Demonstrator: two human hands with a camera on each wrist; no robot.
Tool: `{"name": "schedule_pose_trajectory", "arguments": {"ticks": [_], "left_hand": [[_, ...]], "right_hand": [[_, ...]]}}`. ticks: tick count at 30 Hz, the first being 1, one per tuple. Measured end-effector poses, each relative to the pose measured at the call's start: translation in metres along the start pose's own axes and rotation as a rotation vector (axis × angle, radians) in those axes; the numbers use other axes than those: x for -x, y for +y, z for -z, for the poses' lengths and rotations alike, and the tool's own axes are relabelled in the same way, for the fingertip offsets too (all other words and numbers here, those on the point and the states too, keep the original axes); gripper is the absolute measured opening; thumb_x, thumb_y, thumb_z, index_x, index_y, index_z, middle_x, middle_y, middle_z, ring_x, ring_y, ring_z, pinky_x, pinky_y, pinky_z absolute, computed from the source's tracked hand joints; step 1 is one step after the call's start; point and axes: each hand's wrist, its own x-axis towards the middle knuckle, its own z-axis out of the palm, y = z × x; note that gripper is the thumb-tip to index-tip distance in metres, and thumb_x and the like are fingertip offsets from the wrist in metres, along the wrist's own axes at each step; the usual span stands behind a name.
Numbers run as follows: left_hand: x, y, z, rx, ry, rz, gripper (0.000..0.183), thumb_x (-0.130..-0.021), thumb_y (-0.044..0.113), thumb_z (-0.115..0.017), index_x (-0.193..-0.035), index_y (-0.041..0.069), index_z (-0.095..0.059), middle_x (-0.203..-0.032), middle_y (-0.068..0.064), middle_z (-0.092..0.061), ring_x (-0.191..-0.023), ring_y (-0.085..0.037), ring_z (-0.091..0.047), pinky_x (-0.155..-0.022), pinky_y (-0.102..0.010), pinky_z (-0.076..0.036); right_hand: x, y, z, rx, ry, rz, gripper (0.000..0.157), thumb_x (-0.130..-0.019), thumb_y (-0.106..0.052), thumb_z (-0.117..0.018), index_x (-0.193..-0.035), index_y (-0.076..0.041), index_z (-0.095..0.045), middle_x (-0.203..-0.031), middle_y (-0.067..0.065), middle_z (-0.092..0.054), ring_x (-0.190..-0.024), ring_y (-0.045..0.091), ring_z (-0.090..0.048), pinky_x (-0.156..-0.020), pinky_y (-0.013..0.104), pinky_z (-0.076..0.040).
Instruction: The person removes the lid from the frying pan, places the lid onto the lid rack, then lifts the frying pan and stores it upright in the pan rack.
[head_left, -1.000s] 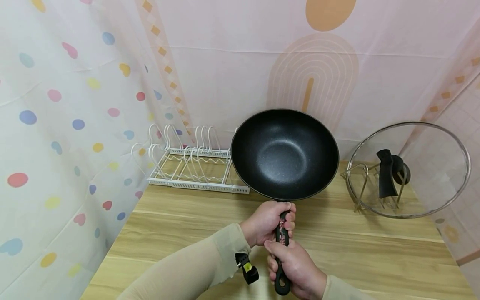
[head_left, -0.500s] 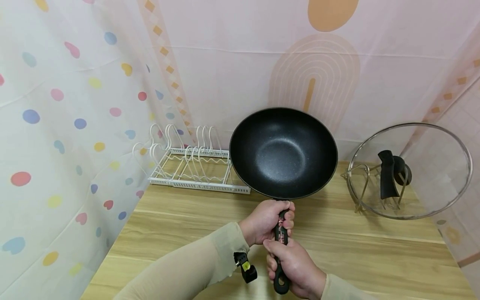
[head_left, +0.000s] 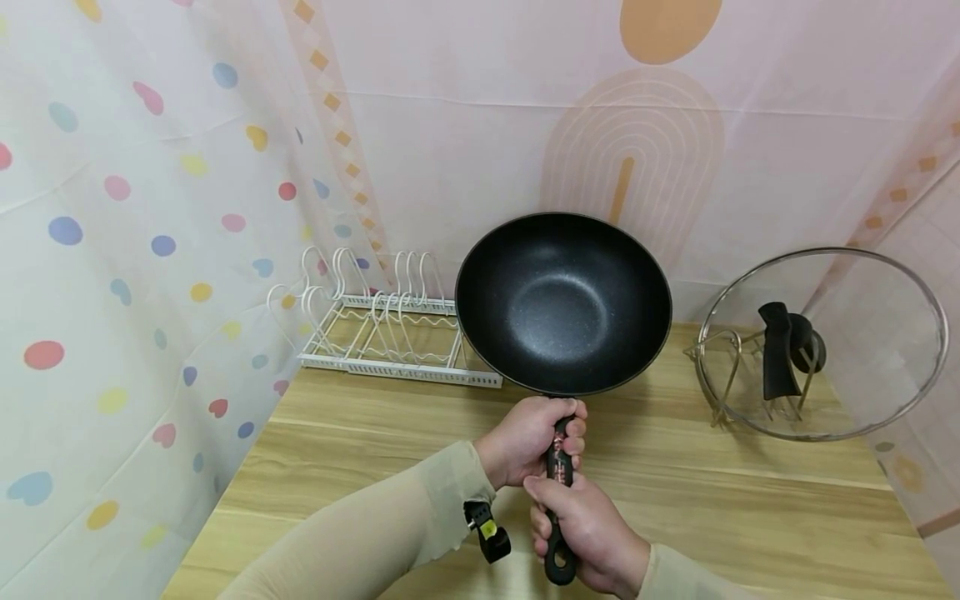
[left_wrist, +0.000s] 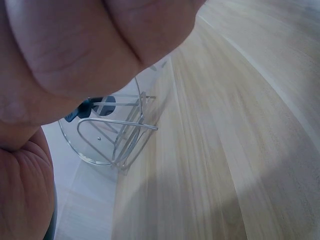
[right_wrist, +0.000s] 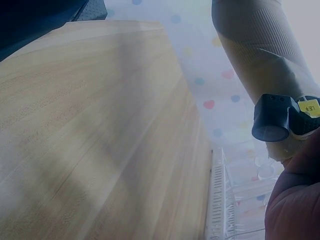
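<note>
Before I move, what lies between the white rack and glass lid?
The black wok, in the head view. It partly hides the white rack; bare wooden table shows between it and the wire stand holding the glass lid.

The wok (head_left: 562, 304) looks matt black inside, with a soft sheen; its handle (head_left: 558, 467) looks like smooth plastic. The lid (head_left: 870, 350) is clear glass with a shiny metal rim (head_left: 821, 437); its stand (head_left: 729, 381) is glossy metal wire. The rack (head_left: 420, 372) looks like white-coated metal. The table (head_left: 360, 433) has smooth wood grain. Curtain (head_left: 450, 150) and sleeve (head_left: 382, 517) are cloth.
</note>
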Motion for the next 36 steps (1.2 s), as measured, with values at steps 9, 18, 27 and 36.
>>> {"name": "schedule_pose_trajectory", "arguments": {"ticks": [9, 18, 27, 36], "left_hand": [[0.0007, 0.0013, 0.0001, 0.018, 0.025, -0.003, 0.022, -0.109, 0.019, -0.037, -0.092, 0.015, -0.049, -0.069, 0.009, -0.041, -0.056, -0.005, -0.039, -0.057, -0.021, -0.041], [0.002, 0.0033, 0.0022, 0.0, 0.035, -0.007, 0.022, -0.109, 0.019, -0.036, -0.093, 0.015, -0.049, -0.069, 0.009, -0.042, -0.057, -0.006, -0.04, -0.058, -0.022, -0.043], [0.0043, 0.0057, 0.004, -0.001, 0.034, -0.008, 0.023, -0.11, 0.02, -0.036, -0.093, 0.015, -0.05, -0.069, 0.009, -0.042, -0.057, -0.006, -0.041, -0.058, -0.022, -0.044], [0.0059, 0.0076, 0.0055, -0.002, 0.03, -0.008, 0.023, -0.111, 0.02, -0.036, -0.093, 0.015, -0.05, -0.069, 0.009, -0.042, -0.057, -0.006, -0.041, -0.058, -0.022, -0.043]], "right_hand": [[-0.0018, -0.0034, -0.0035, 0.018, 0.003, -0.029, 0.029, -0.106, -0.029, -0.056, -0.081, -0.016, -0.05, -0.056, -0.011, -0.051, -0.056, 0.008, -0.054, -0.062, 0.025, -0.048], [-0.0039, -0.0041, -0.0049, 0.028, 0.004, -0.028, 0.034, -0.106, -0.03, -0.056, -0.074, -0.017, -0.051, -0.056, -0.012, -0.051, -0.055, 0.008, -0.054, -0.062, 0.025, -0.048], [-0.0062, -0.0044, -0.0062, 0.032, 0.005, -0.034, 0.033, -0.105, -0.03, -0.056, -0.075, -0.017, -0.051, -0.055, -0.011, -0.05, -0.055, 0.009, -0.054, -0.061, 0.025, -0.047], [-0.0068, -0.0056, -0.007, 0.052, -0.002, -0.025, 0.035, -0.105, -0.03, -0.056, -0.073, -0.016, -0.051, -0.055, -0.012, -0.05, -0.055, 0.008, -0.054, -0.061, 0.025, -0.047]]}}
